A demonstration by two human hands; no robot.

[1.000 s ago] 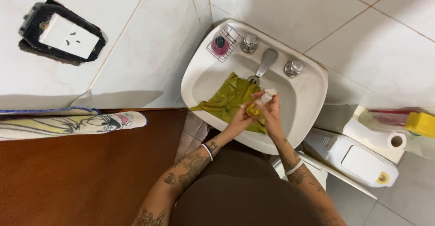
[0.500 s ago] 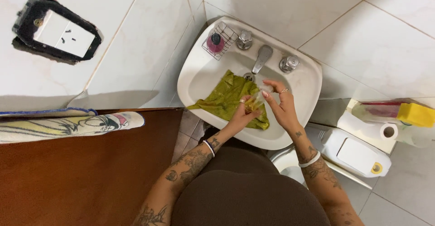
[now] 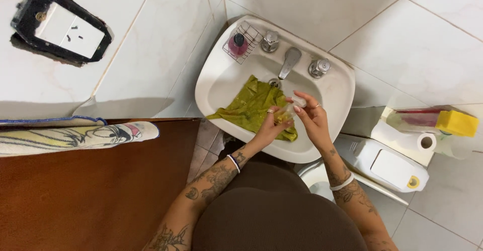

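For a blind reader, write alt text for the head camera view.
Two hands, left hand and right hand, hold a small clear bottle over a white sink containing a green cloth, beneath a faucet.

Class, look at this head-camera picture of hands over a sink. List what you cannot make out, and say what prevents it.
- Small clear item between left hand and right hand: too small and finger-covered to identify.
- Sink near rim: partly hidden by the arms and body.
- Green cloth: lower right corner covered by the hands.
- White jug: its left end is hidden behind the right forearm.
- Water flow from the tap: too small to tell.
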